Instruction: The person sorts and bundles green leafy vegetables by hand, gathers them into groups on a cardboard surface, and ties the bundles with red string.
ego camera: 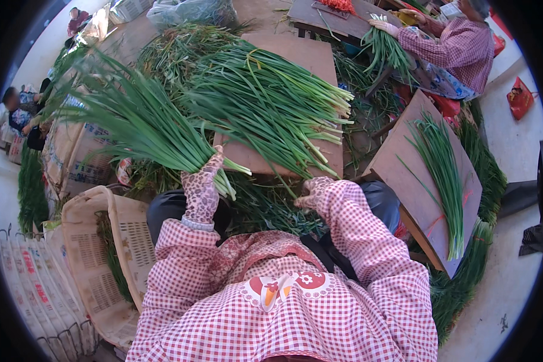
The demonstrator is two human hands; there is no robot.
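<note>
My left hand (pixel 203 185), in a leopard-print glove, grips a bunch of green chives (pixel 163 122) near its pale stem ends. The leaves fan out to the upper left, blurred at the tips. A large pile of chives (pixel 262 95) lies on a brown board (pixel 294 50) before me, pale ends to the right, with a yellowish tie (pixel 253 58) across its far part. At the board's near edge my right hand (pixel 316 192), gloved alike, has its fingers curled at the ends of a few stalks from this pile. The sleeve partly hides its grip.
To the right, a tilted board (pixel 389 154) carries a smaller chive bunch (pixel 443 181) and red ties. A plastic basket (pixel 86 244) stands at lower left. Leaf trimmings (pixel 181 50) heap behind the pile. A co-worker (pixel 457 50) handles chives at a table (pixel 362 22), upper right.
</note>
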